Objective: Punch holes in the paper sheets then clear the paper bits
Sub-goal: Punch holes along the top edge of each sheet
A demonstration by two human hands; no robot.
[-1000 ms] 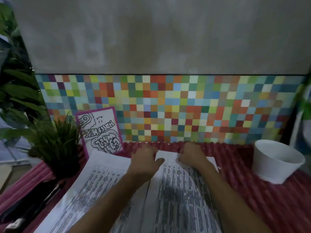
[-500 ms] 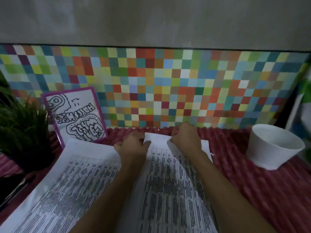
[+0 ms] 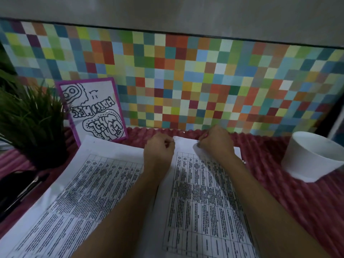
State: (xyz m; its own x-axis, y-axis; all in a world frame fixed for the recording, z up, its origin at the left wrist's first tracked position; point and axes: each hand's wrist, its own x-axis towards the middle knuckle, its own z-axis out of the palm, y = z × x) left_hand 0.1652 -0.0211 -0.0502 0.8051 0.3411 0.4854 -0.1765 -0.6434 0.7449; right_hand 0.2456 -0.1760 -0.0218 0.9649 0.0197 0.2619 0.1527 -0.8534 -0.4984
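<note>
Two printed paper sheets lie side by side on a red ribbed cloth (image 3: 279, 192): the left sheet (image 3: 83, 192) and the right sheet (image 3: 201, 202). My left hand (image 3: 158, 153) has its fingers curled at the far left corner of the right sheet. My right hand (image 3: 216, 143) is curled over the same far edge, thumb on the paper, and the sheet lifts slightly beneath it. Both appear to pinch that edge. A few tiny white paper bits (image 3: 244, 162) lie on the cloth beside the sheet's right corner.
A white bowl (image 3: 312, 157) stands at the right on the cloth. A potted grass plant (image 3: 31, 123) and a purple-framed doodle card (image 3: 93, 110) stand at the back left. A black object with a metal strip (image 3: 18, 189) lies at the left edge. A mosaic wall (image 3: 186, 81) closes the back.
My left hand went from lying flat on the sheet to curled at its far edge. The right hand stayed curled there. The view came closer.
</note>
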